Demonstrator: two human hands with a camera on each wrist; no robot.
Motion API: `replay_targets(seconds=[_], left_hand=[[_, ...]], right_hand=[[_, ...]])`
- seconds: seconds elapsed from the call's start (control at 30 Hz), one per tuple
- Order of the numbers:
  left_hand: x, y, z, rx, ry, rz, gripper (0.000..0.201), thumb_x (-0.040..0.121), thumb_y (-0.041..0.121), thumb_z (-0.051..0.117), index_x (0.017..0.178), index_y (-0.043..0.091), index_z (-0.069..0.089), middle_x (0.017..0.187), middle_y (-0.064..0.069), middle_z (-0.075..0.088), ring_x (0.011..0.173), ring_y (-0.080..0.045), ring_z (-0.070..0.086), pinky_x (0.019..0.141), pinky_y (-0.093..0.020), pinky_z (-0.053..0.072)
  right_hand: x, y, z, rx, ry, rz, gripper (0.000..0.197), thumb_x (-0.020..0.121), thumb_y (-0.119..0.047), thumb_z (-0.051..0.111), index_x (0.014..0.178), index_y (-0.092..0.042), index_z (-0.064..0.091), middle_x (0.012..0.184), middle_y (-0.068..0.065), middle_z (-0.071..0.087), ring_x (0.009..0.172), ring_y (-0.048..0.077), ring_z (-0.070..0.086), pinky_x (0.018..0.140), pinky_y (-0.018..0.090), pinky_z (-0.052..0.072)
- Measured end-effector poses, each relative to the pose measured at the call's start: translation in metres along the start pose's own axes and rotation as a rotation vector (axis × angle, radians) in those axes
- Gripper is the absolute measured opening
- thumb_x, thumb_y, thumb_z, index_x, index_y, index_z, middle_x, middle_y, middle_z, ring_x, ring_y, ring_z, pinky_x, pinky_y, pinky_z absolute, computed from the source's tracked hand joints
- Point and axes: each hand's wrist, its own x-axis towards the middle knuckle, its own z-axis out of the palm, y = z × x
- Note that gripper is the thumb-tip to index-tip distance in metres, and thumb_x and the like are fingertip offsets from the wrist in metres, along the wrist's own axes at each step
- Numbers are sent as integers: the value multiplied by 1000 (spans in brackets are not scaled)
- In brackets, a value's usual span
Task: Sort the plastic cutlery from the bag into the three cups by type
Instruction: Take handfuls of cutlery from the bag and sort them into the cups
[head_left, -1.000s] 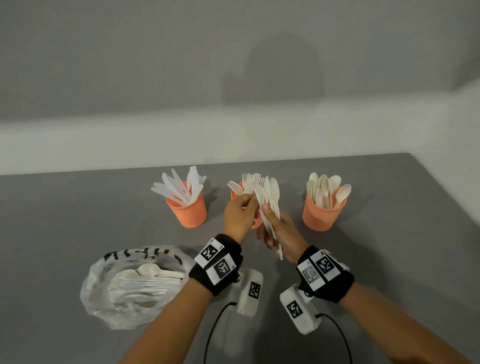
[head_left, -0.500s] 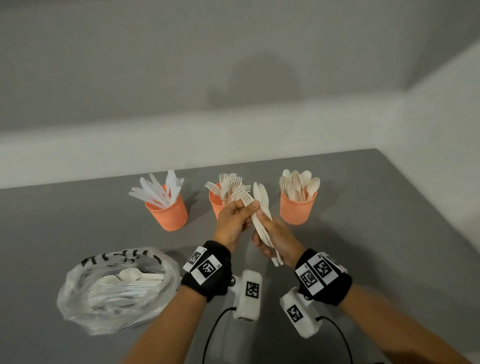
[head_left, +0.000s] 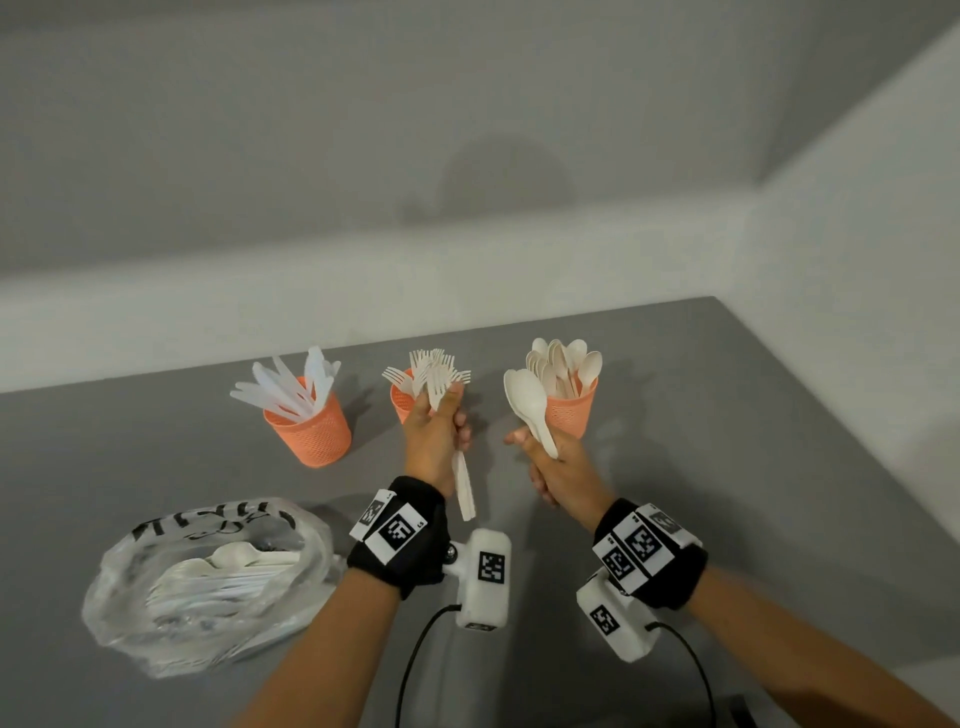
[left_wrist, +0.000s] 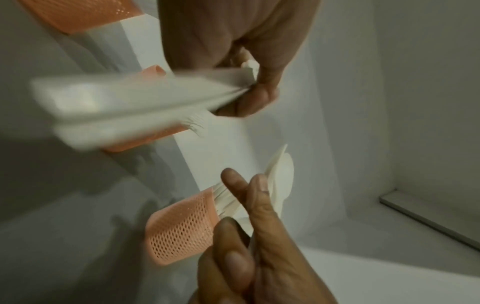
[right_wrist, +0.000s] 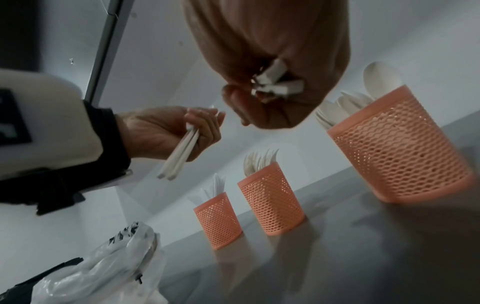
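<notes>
Surface: grey matte table (head_left: 727, 467) set in a corner of plain grey walls.
Cups: three orange mesh cups in a row at the far side, upright, apart from each other.
Knife cup (head_left: 309, 428): leftmost, holds white plastic knives fanned out to the left.
Fork cup (head_left: 401, 402): middle, white forks standing tines up; partly hidden behind the left hand in the head view.
Spoon cup (head_left: 571, 413): rightmost, off-white spoons standing bowls up.
Left hand (head_left: 434, 441): fingers curled round a small bundle of forks (head_left: 441, 376), tines up just in front of the fork cup, handles sticking out below the palm toward the wrist.
Right hand (head_left: 558, 470): closed round a bundle of spoons (head_left: 524, 397), bowls up and tilted left, just beside the spoon cup; handle ends show under the fist in the right wrist view.
Hands: apart, not touching.
Bag (head_left: 208, 587): thin translucent plastic with black print, lying crumpled on the table near left, mouth open, more white cutlery inside; types hard to tell beyond a spoon on top.
Wrists: black bands with square coded tags, white camera modules with black cables.
</notes>
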Motion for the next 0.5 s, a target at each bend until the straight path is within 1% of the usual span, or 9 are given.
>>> replay_targets(seconds=[0.03, 0.07, 0.13, 0.17, 0.27, 0.33, 0.4, 0.47, 0.5], left_hand=[[-1, 1, 1, 59, -8, 10, 8, 93, 19, 53, 86, 16, 51, 43, 8, 37, 33, -3, 32, 34, -15, 28], [-3, 1, 2, 118, -36, 12, 14, 91, 21, 56, 79, 17, 50, 43, 8, 35, 32, -3, 28, 33, -14, 24], [-6, 1, 5, 240, -118, -6, 22, 88, 27, 61, 70, 19, 49, 42, 9, 33, 33, -4, 24, 32, -15, 21], [-7, 0, 6, 300, -150, -12, 23, 86, 29, 62, 71, 17, 50, 41, 10, 35, 32, -3, 24, 33, -16, 21], [-10, -1, 8, 423, -182, 25, 18, 84, 24, 65, 84, 8, 56, 38, 9, 44, 29, -2, 30, 31, -15, 23], [-11, 0, 10, 474, -195, 70, 14, 86, 17, 63, 77, 8, 57, 35, 9, 47, 28, -2, 34, 32, -14, 24], [-13, 1, 12, 521, -214, 127, 17, 87, 14, 61, 72, 7, 57, 38, 9, 48, 30, -1, 39, 34, -10, 27], [-10, -3, 13, 547, -208, 177, 15, 86, 12, 62, 76, 2, 59, 51, 3, 54, 38, 2, 46, 40, -7, 32], [-9, -5, 14, 549, -203, 197, 14, 86, 13, 63, 77, 3, 59, 58, -1, 56, 44, 2, 50, 45, -9, 36]], right_hand=[[-1, 1, 0, 4, -3, -14, 19, 98, -20, 44, 94, -10, 61, 42, -10, 39, 32, 3, 36, 36, 14, 32], [-2, 3, 0, 12, -11, -25, 20, 97, -20, 45, 92, -7, 61, 39, -10, 37, 33, 3, 35, 37, 13, 32], [-2, 6, 2, 7, -41, -44, 22, 97, -22, 46, 84, -10, 60, 37, -11, 38, 34, 2, 35, 40, 13, 32], [-2, 6, 2, -4, -73, -55, 23, 97, -24, 46, 81, -14, 59, 36, -11, 38, 35, 2, 36, 41, 13, 32], [-4, 5, 2, -44, -214, -35, 31, 98, -32, 39, 82, -13, 57, 37, -11, 37, 36, 2, 35, 43, 15, 32], [-4, 3, -1, -39, -274, 36, 38, 100, -35, 30, 87, -10, 55, 43, -10, 36, 36, 3, 32, 39, 15, 31], [-1, 3, -3, -23, -251, 82, 37, 102, -31, 27, 85, -14, 54, 49, -3, 39, 39, 6, 36, 44, 22, 37], [5, 3, -2, -21, -193, 58, 28, 100, -20, 32, 81, -19, 52, 51, -3, 50, 45, 8, 48, 56, 30, 45], [9, 1, -1, -35, -169, 34, 24, 98, -15, 35, 81, -21, 51, 52, -4, 55, 48, 8, 53, 60, 32, 46]])
